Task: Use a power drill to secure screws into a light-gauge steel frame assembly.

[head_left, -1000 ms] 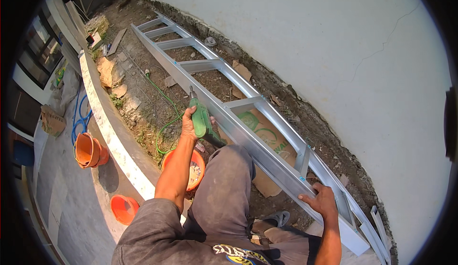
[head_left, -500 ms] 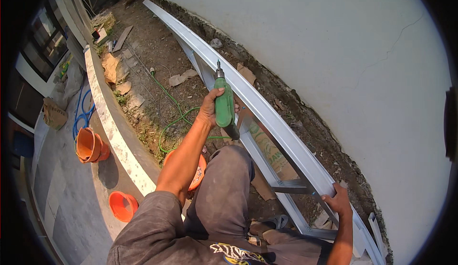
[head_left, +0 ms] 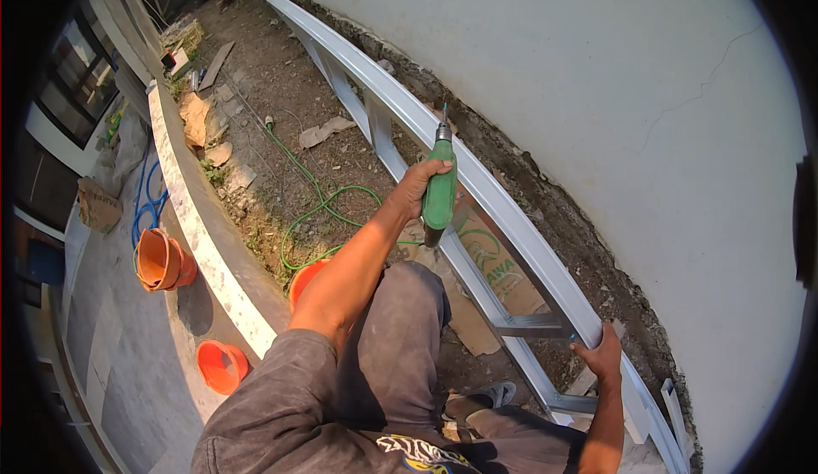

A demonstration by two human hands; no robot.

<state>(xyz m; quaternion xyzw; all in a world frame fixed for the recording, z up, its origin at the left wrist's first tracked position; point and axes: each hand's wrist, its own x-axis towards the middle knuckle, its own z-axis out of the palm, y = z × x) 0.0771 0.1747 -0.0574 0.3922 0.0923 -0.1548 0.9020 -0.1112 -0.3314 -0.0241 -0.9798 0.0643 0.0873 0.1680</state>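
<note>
My left hand (head_left: pixel 421 182) is wrapped round a green power drill (head_left: pixel 440 191), its bit pointing away from me over a long silver metal ladder (head_left: pixel 518 234). At the lower right my right hand (head_left: pixel 601 350) grips the ladder's upper rail near its closer end. The ladder is tipped on its side, one rail above the other, running from beside me to the far back. Beneath it lies brown printed cardboard (head_left: pixel 477 329). A green cord (head_left: pixel 323 205) loops over the dirt.
A pale cracked wall (head_left: pixel 648 90) runs along the right. A low concrete ledge (head_left: pixel 204 239) curves along the left, with stacked orange buckets (head_left: pixel 158 261), a smaller orange bucket (head_left: pixel 220 367) and a blue hose (head_left: pixel 152 201) beyond it. Another orange bucket (head_left: pixel 307 280) is partly behind my left forearm.
The ladder has turned from lying nearly flat to standing on its side. My left hand and the drill have moved right and upward; my right hand has shifted right with the rail.
</note>
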